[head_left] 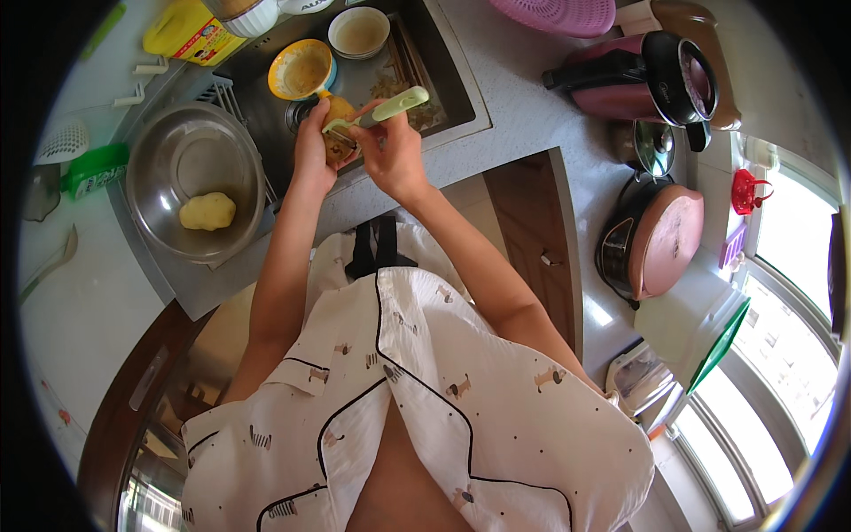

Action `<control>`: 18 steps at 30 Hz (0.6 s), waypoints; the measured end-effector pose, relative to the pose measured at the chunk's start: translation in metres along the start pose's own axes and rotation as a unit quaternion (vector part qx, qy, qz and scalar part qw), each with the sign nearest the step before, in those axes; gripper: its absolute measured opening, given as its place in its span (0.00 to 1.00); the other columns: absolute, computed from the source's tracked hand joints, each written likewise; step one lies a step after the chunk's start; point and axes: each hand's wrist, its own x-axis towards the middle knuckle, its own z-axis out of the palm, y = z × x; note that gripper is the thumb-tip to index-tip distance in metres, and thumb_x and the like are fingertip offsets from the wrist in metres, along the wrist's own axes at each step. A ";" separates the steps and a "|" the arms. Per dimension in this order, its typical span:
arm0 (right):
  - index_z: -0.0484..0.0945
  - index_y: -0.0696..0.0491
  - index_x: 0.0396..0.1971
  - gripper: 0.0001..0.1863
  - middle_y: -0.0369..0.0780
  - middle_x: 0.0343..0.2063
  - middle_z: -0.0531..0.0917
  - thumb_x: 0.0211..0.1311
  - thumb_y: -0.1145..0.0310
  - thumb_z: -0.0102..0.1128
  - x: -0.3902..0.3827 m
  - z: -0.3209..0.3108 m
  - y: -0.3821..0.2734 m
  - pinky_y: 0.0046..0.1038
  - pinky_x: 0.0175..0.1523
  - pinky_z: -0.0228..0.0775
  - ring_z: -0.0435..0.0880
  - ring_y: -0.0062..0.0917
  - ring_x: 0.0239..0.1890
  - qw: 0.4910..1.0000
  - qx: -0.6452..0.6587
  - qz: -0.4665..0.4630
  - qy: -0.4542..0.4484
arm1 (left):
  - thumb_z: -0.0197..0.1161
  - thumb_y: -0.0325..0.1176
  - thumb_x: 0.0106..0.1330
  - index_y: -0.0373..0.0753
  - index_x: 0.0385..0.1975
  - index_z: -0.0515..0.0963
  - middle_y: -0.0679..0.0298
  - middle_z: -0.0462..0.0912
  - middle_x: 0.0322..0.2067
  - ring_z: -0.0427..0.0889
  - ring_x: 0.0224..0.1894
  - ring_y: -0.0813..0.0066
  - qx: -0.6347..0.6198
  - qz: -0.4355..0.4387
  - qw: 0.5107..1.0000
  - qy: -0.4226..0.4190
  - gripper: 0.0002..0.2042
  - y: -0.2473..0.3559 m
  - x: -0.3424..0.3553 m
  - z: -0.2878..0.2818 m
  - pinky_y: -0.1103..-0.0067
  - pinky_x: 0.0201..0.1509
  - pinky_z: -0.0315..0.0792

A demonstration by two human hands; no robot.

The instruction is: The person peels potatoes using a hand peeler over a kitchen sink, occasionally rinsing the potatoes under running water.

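Over the near edge of the sink (454, 53), my left hand (314, 149) is wrapped round a brownish potato (339, 110). My right hand (393, 154) grips a peeler (401, 105) with a pale green handle, its head against the potato's side. Part of the potato is hidden by fingers and peeler. Left of my hands, a peeled yellow potato (207, 212) lies in a large steel bowl (151, 191). Beyond the hands, a yellow-rimmed bowl (300, 69) and a white bowl (359, 33) stand in the sink, with peelings (387, 87) beside them.
A yellow bottle (191, 34) stands at the sink's far left corner. On the right counter are a dark pink kettle (620, 80), a small lidded pot (651, 149) and a large pot with a pink lid (667, 241). A pink colander (558, 13) sits at the back.
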 end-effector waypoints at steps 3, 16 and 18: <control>0.68 0.55 0.46 0.16 0.48 0.32 0.83 0.61 0.78 0.62 -0.001 0.002 0.004 0.34 0.37 0.77 0.86 0.40 0.31 0.996 -0.071 -0.030 -0.034 | 0.59 0.55 0.67 0.49 0.46 0.76 0.68 0.83 0.39 0.83 0.37 0.75 0.027 0.016 0.999 -0.031 0.18 -0.004 0.002 -0.009 0.74 0.34 0.79; 0.67 0.57 0.47 0.18 0.44 0.33 0.84 0.61 0.79 0.64 0.015 -0.013 0.012 0.27 0.38 0.78 0.86 0.28 0.31 0.999 0.002 0.016 0.049 | 0.59 0.56 0.66 0.46 0.47 0.77 0.66 0.84 0.38 0.84 0.37 0.71 -0.026 -0.032 0.999 -0.014 0.21 0.005 -0.010 0.006 0.73 0.35 0.80; 0.67 0.57 0.47 0.19 0.44 0.33 0.83 0.60 0.79 0.64 0.006 -0.008 -0.002 0.26 0.38 0.78 0.86 0.27 0.32 1.000 0.003 0.022 0.006 | 0.59 0.56 0.66 0.47 0.48 0.77 0.67 0.84 0.38 0.84 0.38 0.73 -0.010 -0.039 0.999 -0.020 0.21 0.007 -0.010 0.005 0.73 0.37 0.80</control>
